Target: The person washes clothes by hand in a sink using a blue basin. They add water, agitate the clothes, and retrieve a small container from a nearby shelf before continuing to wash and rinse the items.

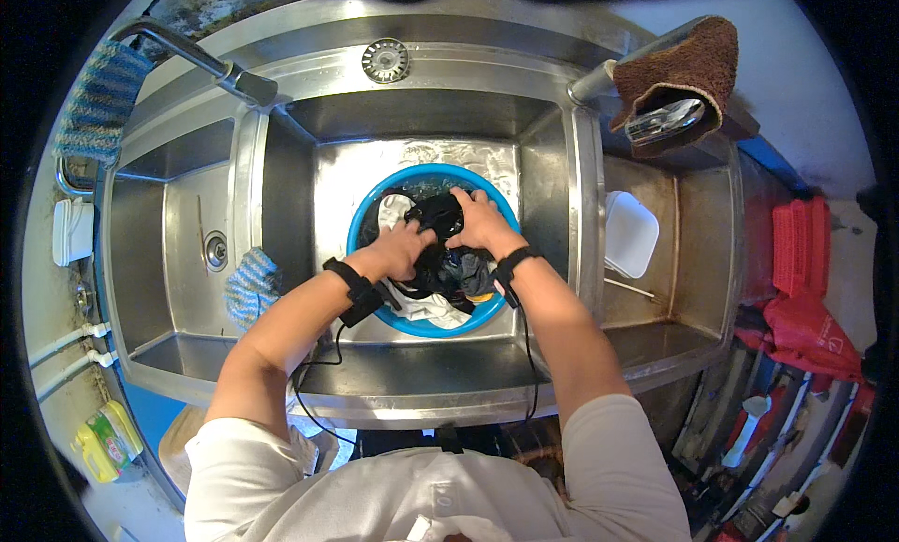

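Note:
A blue plastic basin (357, 222) stands in the middle bowl of a stainless steel sink, filled with wet laundry and some water. My left hand (402, 250) rests on black cloth at the left of the pile, fingers spread. Opposite it, my right hand (481, 221) touches a bunched black cloth (437, 215) with thumb and fingers apart; whether it grips any fabric cannot be told. White cloth (432, 309) lies at the basin's near side, and a dark grey cloth (476, 273) is close to my right wrist. Each wrist wears a black strap with a cable.
Beside the middle bowl, a striped cloth (253, 287) hangs over the left divider. The right bowl holds a white plastic container (632, 234) and a thin stick (630, 287). A sink strainer (385, 61) sits on the back ledge. Brown towelling (678, 71) covers the right faucet.

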A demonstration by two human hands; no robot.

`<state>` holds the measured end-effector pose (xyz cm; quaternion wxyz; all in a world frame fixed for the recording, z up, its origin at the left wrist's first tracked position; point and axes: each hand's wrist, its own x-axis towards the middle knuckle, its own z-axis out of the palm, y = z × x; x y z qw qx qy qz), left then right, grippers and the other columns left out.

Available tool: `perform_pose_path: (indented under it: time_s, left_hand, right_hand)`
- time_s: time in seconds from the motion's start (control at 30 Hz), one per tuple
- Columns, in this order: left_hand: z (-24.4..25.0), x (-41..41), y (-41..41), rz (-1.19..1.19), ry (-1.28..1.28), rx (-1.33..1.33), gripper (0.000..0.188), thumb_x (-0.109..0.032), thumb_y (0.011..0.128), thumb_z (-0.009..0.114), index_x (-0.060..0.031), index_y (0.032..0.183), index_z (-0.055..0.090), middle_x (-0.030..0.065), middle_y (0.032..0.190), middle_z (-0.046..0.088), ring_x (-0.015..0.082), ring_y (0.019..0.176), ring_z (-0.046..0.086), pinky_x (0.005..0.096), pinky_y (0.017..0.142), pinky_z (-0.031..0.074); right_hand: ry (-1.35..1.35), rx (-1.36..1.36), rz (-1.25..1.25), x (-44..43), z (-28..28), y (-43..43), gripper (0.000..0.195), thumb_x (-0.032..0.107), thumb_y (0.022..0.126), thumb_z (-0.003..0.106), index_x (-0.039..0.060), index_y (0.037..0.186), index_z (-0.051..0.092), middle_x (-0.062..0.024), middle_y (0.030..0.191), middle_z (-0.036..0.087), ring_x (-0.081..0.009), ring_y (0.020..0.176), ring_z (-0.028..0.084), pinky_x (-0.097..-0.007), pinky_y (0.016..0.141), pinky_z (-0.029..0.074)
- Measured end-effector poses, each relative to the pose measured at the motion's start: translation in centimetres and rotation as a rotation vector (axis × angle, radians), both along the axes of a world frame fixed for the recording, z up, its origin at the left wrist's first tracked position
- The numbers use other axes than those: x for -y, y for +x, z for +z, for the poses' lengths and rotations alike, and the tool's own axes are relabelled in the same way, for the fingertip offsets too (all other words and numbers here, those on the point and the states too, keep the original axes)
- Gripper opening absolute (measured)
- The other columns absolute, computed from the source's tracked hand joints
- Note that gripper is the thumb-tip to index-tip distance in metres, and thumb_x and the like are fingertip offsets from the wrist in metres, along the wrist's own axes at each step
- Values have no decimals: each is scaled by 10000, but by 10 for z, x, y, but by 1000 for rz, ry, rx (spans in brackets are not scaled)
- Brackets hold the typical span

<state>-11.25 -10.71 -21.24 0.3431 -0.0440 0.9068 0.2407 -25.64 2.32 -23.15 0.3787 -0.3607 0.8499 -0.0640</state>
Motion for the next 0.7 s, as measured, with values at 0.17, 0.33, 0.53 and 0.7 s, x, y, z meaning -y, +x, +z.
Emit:
perform_pose_path:
  time_s: [0.17,0.33,0.53,0.7]
  left_hand:
    - [-28,21,-8,210,-180,-339,941,-268,540,866,-192,1360,410,167,1272,468,382,1190,422,506,967,349]
    - [-20,9,-27,-23,-227,-110,720,-331,608,829,-195,1260,556,144,1246,495,343,1166,449,464,946,365]
    - [-11,-39,38,-204,-281,-326,238,-194,789,604,-167,1026,615,108,1038,539,304,1022,499,439,817,424]
    - [-30,-65,52,-217,-289,-111,374,-171,728,692,-128,1077,564,105,1061,525,274,992,526,384,727,515]
  right_hand:
    - [174,19,110,23,-21,12,830,202,720,774,172,1422,331,-182,1389,410,-428,1245,422,-501,954,458]
    - [-178,-63,233,-7,-17,31,203,17,742,598,25,944,602,-213,901,654,-374,879,637,-452,769,526]
    - [-147,-78,282,-60,17,108,152,32,775,561,50,922,595,-172,944,647,-365,927,613,-504,780,501]
    - [61,46,283,-54,-11,123,200,38,756,632,74,948,679,-144,990,677,-322,1006,614,-492,897,433]
